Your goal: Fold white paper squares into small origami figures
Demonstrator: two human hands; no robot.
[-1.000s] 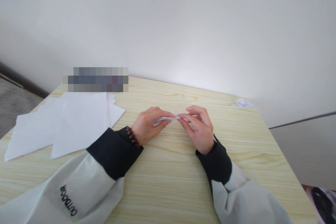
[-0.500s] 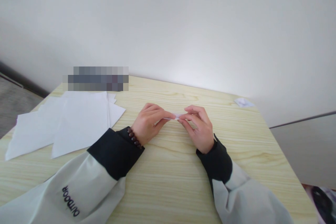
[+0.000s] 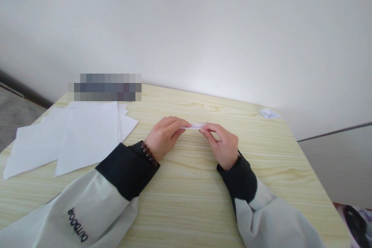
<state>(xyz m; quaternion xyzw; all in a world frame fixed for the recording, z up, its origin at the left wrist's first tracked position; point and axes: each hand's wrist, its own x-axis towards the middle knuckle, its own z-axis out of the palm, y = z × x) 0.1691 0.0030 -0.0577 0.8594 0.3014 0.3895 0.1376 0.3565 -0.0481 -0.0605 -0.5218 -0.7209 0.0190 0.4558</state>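
One narrow, folded white paper strip [image 3: 196, 126] spans the gap between the hands, over the middle of the pale wood-grain desk [image 3: 186, 201]; whether it touches the surface I cannot tell; its long axis runs left to right across the person's front, one end toward each side; the left hand [image 3: 163, 137], one dark beaded bracelet [image 3: 148, 153] at its wrist, pinches the left end; the right hand [image 3: 222, 145] pinches the right end between thumb and fingers; several overlapping white paper sheets [image 3: 87, 135], too stacked to count, lie at left; one small folded white paper piece [image 3: 269, 113] sits near the far right corner.
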